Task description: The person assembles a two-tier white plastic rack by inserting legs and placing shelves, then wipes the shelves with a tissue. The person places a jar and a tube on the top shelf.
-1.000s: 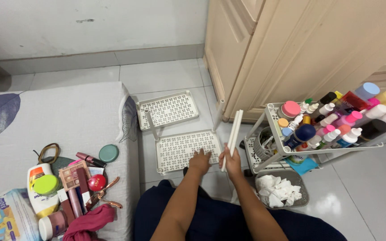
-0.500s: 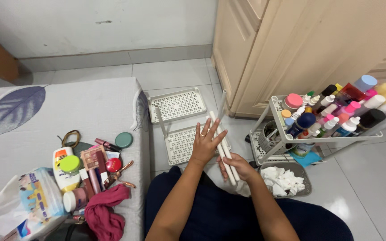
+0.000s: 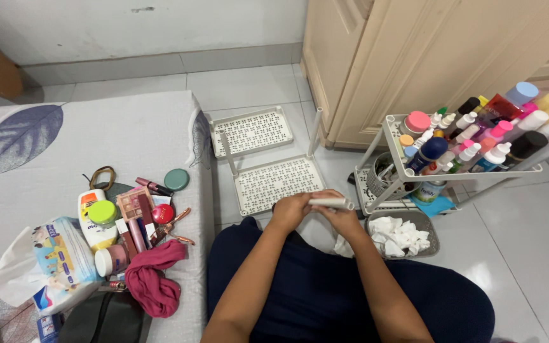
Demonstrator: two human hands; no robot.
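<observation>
Hands point(image 3: 316, 213) grip white rod point(image 3: 332, 202); perforated trays point(image 3: 277, 183) ahead, loaded rack point(image 3: 471, 152) right.

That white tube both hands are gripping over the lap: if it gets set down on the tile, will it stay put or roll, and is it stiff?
The white tube looks round and smooth, so it would likely roll on the glossy floor tile. It spans straight between the left hand and right hand without sagging, so probably rigid. It appears to be thin plastic, so likely light.

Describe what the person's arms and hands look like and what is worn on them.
Both forearms are bare with no sleeves in view. The left hand and right hand are bare too: no gloves, watch or bracelet shows. Rings cannot be made out. Dark navy clothing covers the lap below the arms.
</observation>
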